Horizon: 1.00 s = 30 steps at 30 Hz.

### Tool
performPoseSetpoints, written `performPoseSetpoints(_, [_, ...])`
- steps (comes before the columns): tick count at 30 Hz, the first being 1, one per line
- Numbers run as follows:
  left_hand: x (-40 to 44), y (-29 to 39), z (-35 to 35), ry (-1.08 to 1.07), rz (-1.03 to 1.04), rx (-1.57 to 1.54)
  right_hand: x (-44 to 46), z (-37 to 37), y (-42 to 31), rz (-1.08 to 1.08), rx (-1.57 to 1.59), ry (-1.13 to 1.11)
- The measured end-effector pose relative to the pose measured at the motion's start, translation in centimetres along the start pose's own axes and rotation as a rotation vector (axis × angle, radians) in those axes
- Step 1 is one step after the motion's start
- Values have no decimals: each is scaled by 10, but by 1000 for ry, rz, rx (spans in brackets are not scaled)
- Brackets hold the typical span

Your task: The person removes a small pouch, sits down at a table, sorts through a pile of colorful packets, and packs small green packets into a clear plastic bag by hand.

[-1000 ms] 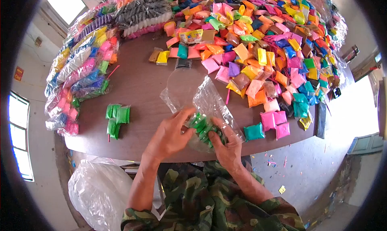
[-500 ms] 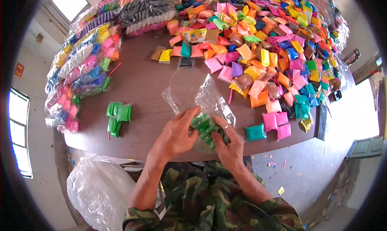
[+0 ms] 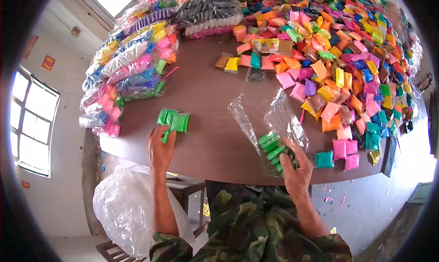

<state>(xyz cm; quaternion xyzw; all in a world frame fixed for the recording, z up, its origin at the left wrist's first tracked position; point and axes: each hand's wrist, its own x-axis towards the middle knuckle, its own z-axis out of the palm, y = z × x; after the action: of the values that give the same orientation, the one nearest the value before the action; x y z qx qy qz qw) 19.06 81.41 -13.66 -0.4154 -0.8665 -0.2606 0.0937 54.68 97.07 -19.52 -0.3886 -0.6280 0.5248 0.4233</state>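
Note:
At the left of the table, my left hand [image 3: 161,148] is on a small group of green packets [image 3: 179,122], its thumb and fingers closed around the lowest one. My right hand [image 3: 298,169] grips a clear plastic bag [image 3: 286,116] near the table's front edge. Several green packets [image 3: 273,148] lie stacked inside that bag, partly hidden by my fingers. The bag's open top spreads away from me across the table. Just right of my right hand lies a teal packet [image 3: 323,159], with pink packets [image 3: 345,148] beside it.
A large heap of coloured packets [image 3: 329,70] covers the table's right and far side. Filled clear bags [image 3: 132,65] are piled at the far left. Below the table's front edge, a big translucent plastic sack [image 3: 123,207] stands by a wooden stool [image 3: 187,191].
My left hand has left the bag and moved left to the green packets on the table. My right hand still holds the bag. The whole view has shifted.

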Motion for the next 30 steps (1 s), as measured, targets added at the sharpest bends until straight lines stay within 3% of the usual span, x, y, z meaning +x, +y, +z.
performPoseSetpoints(1, [2,-2,-3,-17,-70,1,0,0,1,-26,-23,7])
performPoseSetpoints(4, [15,0,12,-8,42,80,0,0,0,-6,-28,-4])
performPoseSetpoints(8, [24,12,29,-83,-10,270,0,-2,-4,38,-15,6])
performPoseSetpoints(14, [21,-1,31,-132,-14,7,-2,-1,-4,60,35,12])
performPoseSetpoints(23, [23,-11,50,-132,-57,-9,-1,-3,-7,74,37,2])
performPoseSetpoints(30, [-12,48,29,-454,-127,-197,-1,-2,-3,93,46,4])
